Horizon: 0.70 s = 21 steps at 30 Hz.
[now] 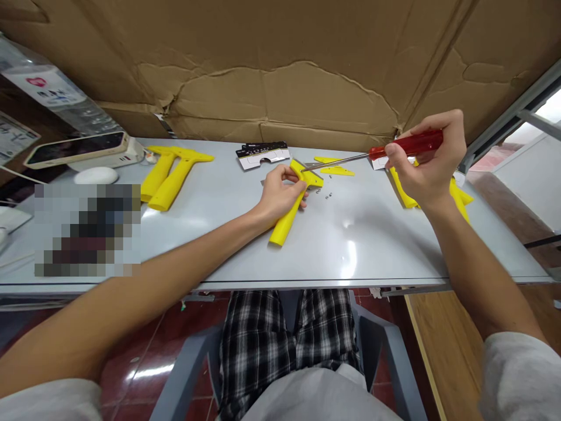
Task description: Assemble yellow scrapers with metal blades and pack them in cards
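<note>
Yellow T-shaped tool [290, 219] is held mid-desk, handle slanting back toward the seated worker. Closest to the lens: plaid legwear [256, 345] & a gray plastic chair [188, 371], w/ the pale desk [385, 248] just beyond. L hand [279, 194] is clamped on the tool nr its head, fingers curled about it. R hand [433, 161], well apart from the L, is wrapped around a red-handled screwdriver [405, 144], its shaft slanting down to the L so the tip meets the tool's head. Small screws [330, 195] lie loose just R of that head. Other yellow pieces [404, 192] sit behind the R hand, partly hidden. At L, 2 similar yellow tools [175, 181] lie side by side, nr a phone [79, 149]. Farther back: 2 flat yellow plates [338, 171], some blk-&-white cards [263, 154] &, far L, a clear bottle [56, 88]. Brown cardboard [280, 35] lines the rear.
</note>
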Each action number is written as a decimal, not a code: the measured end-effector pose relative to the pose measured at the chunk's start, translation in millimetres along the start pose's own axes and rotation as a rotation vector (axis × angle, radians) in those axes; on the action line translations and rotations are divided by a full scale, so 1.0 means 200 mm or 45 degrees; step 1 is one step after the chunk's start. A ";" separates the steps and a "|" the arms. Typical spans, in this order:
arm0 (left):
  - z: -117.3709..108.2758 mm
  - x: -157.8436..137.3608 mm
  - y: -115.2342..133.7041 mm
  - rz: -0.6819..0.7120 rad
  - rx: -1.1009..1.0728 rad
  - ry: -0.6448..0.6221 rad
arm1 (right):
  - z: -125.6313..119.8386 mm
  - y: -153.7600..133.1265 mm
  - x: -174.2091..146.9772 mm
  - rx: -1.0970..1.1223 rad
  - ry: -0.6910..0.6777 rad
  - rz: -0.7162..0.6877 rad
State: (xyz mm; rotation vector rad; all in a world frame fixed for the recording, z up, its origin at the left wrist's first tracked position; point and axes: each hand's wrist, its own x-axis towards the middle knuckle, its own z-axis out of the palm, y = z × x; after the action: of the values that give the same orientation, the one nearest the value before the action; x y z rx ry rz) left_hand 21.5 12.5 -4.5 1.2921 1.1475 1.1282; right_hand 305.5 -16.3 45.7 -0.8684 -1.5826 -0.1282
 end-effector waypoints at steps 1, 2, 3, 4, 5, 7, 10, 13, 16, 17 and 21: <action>0.00 0.00 0.00 0.000 -0.002 0.000 | 0.00 0.00 0.00 0.027 -0.014 -0.004; 0.00 0.00 0.00 0.003 -0.006 -0.002 | 0.00 0.01 0.01 0.047 -0.030 -0.010; 0.00 0.00 0.00 0.007 -0.009 -0.004 | 0.00 0.01 0.01 0.063 -0.047 -0.025; 0.00 -0.01 0.01 0.009 -0.009 -0.005 | 0.00 0.02 0.01 0.080 -0.057 -0.058; 0.00 -0.01 0.01 0.009 -0.007 -0.006 | 0.00 0.02 0.02 0.101 -0.068 -0.097; 0.00 -0.01 0.01 0.003 0.003 -0.011 | 0.01 0.02 0.02 0.167 -0.084 -0.168; 0.00 -0.01 0.01 0.000 0.009 -0.018 | 0.01 0.01 0.02 0.233 -0.102 -0.183; 0.00 -0.01 0.01 -0.007 0.015 -0.019 | 0.02 0.00 0.01 0.217 -0.099 -0.129; 0.00 -0.01 0.01 -0.016 0.015 -0.005 | 0.03 0.00 -0.01 0.203 -0.118 -0.023; 0.00 -0.01 0.01 -0.015 0.013 -0.002 | 0.03 0.01 -0.01 0.197 -0.110 -0.011; 0.00 -0.02 0.02 -0.019 0.019 -0.009 | 0.04 0.05 -0.01 0.147 0.010 -0.126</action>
State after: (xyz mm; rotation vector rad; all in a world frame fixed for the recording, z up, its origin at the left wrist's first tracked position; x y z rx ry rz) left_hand 21.9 9.1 -0.3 1.2960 1.1605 1.1054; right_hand 304.7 -6.7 38.5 -0.6991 -1.6096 -0.1093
